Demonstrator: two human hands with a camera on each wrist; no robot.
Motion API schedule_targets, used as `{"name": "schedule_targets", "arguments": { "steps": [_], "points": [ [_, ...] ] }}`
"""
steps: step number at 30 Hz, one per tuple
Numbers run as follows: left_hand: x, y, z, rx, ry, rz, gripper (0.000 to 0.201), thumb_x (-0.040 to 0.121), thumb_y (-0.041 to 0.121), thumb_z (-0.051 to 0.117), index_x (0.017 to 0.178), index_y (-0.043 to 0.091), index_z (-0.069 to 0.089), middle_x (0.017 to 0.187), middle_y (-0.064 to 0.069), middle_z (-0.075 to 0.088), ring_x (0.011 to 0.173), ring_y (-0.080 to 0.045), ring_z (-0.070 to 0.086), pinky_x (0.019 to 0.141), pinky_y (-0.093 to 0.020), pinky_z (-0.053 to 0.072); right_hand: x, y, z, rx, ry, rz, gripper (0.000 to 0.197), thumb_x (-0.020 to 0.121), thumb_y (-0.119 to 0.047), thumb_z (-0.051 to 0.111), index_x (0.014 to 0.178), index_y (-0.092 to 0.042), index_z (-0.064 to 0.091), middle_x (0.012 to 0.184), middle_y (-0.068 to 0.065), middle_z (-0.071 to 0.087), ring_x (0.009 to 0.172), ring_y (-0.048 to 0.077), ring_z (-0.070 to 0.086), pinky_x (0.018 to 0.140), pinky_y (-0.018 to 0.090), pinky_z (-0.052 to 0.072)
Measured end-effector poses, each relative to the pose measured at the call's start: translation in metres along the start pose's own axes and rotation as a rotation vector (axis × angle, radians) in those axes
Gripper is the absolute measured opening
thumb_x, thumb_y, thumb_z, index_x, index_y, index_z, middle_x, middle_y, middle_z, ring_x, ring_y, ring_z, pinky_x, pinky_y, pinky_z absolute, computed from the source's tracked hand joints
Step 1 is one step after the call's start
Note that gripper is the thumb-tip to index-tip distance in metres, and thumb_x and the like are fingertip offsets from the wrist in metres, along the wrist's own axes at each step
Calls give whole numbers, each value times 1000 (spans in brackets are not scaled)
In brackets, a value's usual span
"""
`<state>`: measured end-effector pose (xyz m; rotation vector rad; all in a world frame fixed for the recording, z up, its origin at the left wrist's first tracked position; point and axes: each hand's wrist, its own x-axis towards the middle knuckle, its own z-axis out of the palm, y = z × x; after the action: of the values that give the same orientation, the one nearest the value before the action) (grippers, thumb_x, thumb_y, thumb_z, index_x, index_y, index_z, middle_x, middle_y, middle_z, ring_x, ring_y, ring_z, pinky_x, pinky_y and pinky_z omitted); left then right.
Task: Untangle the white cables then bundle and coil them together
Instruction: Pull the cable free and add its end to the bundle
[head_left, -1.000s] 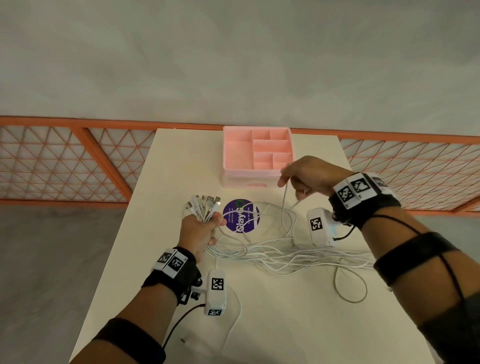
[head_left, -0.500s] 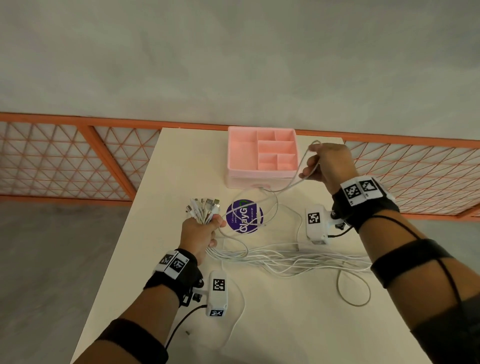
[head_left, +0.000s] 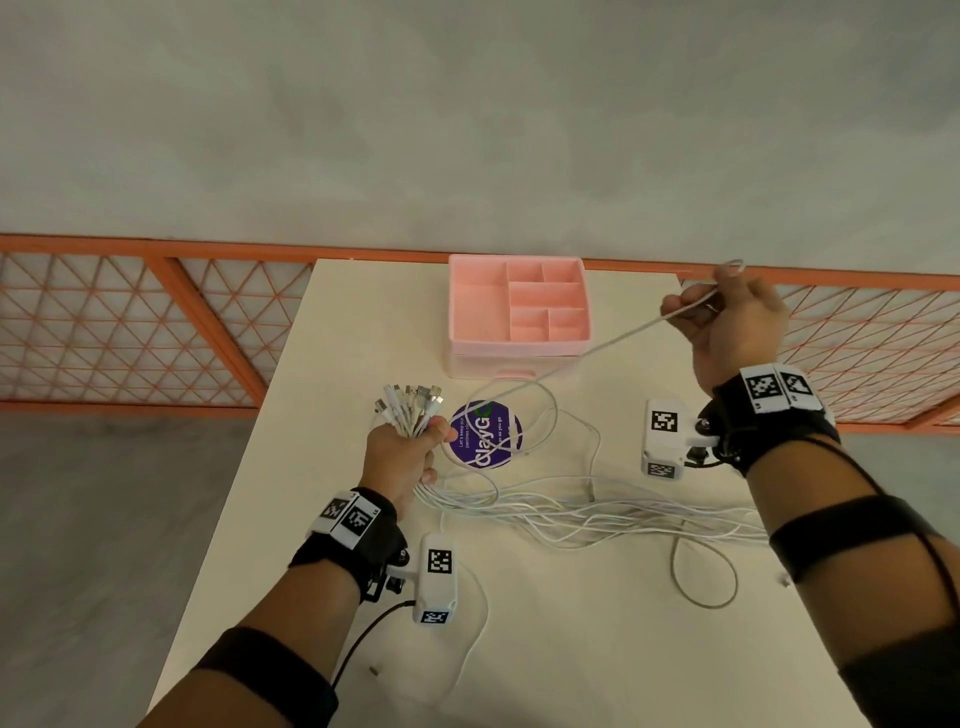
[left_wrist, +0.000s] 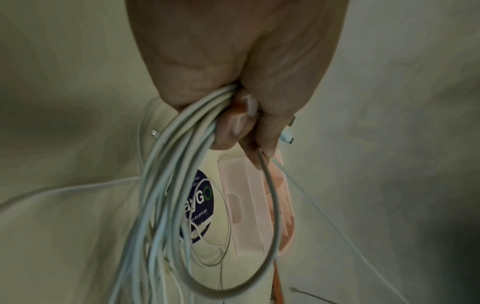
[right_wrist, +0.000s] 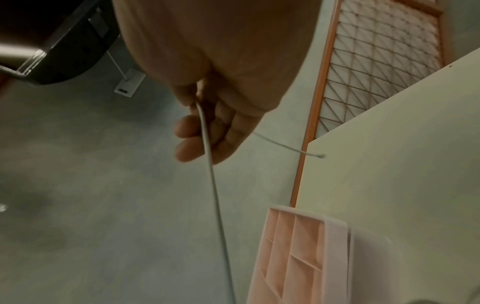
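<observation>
My left hand (head_left: 402, 454) grips a bundle of several white cables (head_left: 571, 512) just below their plugs (head_left: 410, 405), which fan out above the fist; the left wrist view shows the cables (left_wrist: 166, 174) running out from under my curled fingers (left_wrist: 239, 123). The rest of the cables trail right across the white table (head_left: 571, 649). My right hand (head_left: 727, 322) is raised at the far right beside the pink box and pinches a single white cable (head_left: 597, 348), pulled taut toward the left hand. In the right wrist view this cable (right_wrist: 213, 185) runs from my fingers (right_wrist: 189, 142).
A pink compartment box (head_left: 519, 317) (right_wrist: 298, 257) stands at the table's far middle. A round purple sticker (head_left: 483, 436) lies between it and my left hand. An orange lattice railing (head_left: 130, 322) runs behind the table; grey floor beyond. One loose loop (head_left: 701, 577) lies near the right edge.
My right hand has lifted and drawn one cable up and to the right, from near the box's front to beyond its right side. The left hand stays put on the bundle.
</observation>
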<state>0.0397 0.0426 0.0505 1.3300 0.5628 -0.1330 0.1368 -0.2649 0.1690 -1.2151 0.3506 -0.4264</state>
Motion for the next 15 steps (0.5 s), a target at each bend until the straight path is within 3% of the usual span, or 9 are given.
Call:
{"name": "schedule_targets", "arguments": {
  "steps": [3,5,6,8,10,11,13,15],
  "points": [
    [0,1,0,-48,1,4,8,92,16,70,97,10,67,79,-9,72,43,-9,32,40,-20,30,8,4,-21,-88,219,33,8,100,-19,46,102,-15,53,74,8,66,69,26,68,65,37,58],
    [0,4,-2,-119,21,9,12,93,23,69,89,13,64,69,-5,63,43,-9,33,39,-20,29,17,14,-46,-248,346,107,8,97,-22,48,100,-19,55,77,4,63,72,21,62,53,26,51],
    [-1,5,-2,-148,30,13,18,94,27,68,82,15,61,63,-2,56,42,-9,32,39,-20,28,22,22,-62,-428,331,146,9,96,-21,47,94,-18,55,74,2,59,73,21,58,50,24,46],
    [-3,10,-2,-203,37,16,28,95,34,65,74,19,55,56,3,41,42,-9,29,38,-20,25,29,39,-93,-954,193,308,19,97,-24,51,82,-12,55,69,1,53,76,21,56,58,24,44],
    [-5,13,-1,-241,26,29,31,97,39,62,72,21,53,55,5,33,43,-10,25,39,-20,23,31,50,-115,-1291,166,394,21,95,-28,60,94,-7,64,85,8,66,86,25,64,76,29,53],
    [-6,15,0,-251,19,34,32,98,39,60,71,22,53,55,5,31,43,-10,23,39,-20,22,29,56,-119,-1323,143,402,29,93,-28,61,111,-5,64,104,15,68,99,29,65,87,36,54],
    [-8,20,4,-255,10,43,35,98,41,58,70,21,50,55,4,28,42,-10,22,38,-20,21,14,62,-108,-1316,52,361,59,87,-36,61,135,-5,50,134,21,56,118,37,57,100,48,48],
    [-10,25,11,-264,-10,53,39,98,43,58,69,20,47,53,5,29,41,-10,22,38,-20,21,-15,67,-69,-1075,2,202,71,83,-42,70,140,-8,46,132,13,58,115,31,58,96,41,47]
  ]
}}
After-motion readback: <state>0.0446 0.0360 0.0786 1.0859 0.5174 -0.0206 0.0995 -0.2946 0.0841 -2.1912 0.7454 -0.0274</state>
